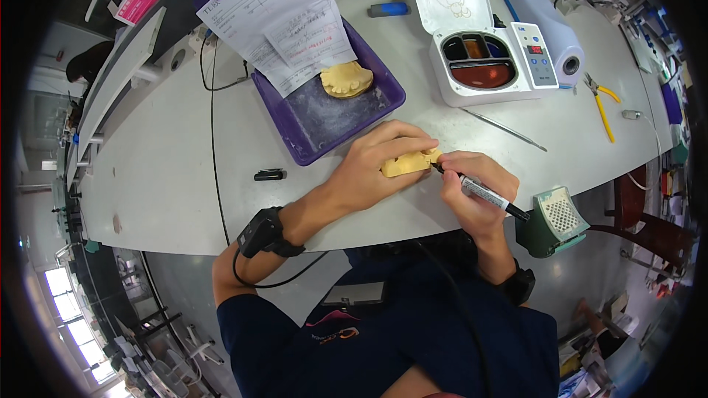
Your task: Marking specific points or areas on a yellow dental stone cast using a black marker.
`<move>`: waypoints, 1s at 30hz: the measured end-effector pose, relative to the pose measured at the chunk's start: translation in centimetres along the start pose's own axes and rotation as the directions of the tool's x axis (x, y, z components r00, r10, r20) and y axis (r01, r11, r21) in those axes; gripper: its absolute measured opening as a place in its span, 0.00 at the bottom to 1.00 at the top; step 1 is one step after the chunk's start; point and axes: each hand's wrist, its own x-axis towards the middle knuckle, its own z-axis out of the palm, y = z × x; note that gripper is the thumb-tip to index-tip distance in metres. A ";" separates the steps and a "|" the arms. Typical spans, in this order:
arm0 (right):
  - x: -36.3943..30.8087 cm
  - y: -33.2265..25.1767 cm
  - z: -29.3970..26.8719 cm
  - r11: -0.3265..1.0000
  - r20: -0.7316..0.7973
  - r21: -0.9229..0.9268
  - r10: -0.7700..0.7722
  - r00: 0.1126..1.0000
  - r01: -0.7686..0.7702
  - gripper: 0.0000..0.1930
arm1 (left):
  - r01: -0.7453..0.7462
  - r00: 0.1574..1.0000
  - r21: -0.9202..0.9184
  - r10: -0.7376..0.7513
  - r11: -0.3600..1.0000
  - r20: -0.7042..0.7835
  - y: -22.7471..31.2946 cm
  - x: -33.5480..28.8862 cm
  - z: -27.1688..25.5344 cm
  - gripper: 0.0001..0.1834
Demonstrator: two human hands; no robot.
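My left hand is closed round a yellow plaster dental model, holding it low over the white table near its front edge. Fingers of that hand cover part of the model. In my right hand is a black-and-white marker pen, gripped like a pencil, its dark tip at the model's right end. Whether the tip touches the plaster I cannot tell. Beyond my left hand, a second yellow dental model sits in a purple tray. A black pen cap lies to the left of my hands.
Papers lie over the tray's back. Behind my hands stands a white wax heater with its lid up. A metal carving tool, yellow-handled pliers and a blue marker lie around it. A green box hangs at the table's front edge.
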 end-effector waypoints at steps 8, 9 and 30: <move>-0.6 0.2 -0.2 0.985 -0.018 0.154 0.080 0.997 -0.076 0.06 | -0.002 0.999 -0.059 0.000 0.998 -0.034 -0.2 -0.2 0.1 0.22; -0.6 0.2 -0.2 0.987 -0.025 0.144 0.081 0.996 -0.076 0.05 | -0.002 0.999 -0.059 0.000 0.998 -0.032 -0.2 -0.2 0.1 0.22; -0.6 0.3 -0.3 0.985 -0.003 0.170 0.044 0.999 -0.043 0.06 | 0.054 0.997 -0.019 -0.055 0.998 -0.048 0.1 0.1 0.1 0.23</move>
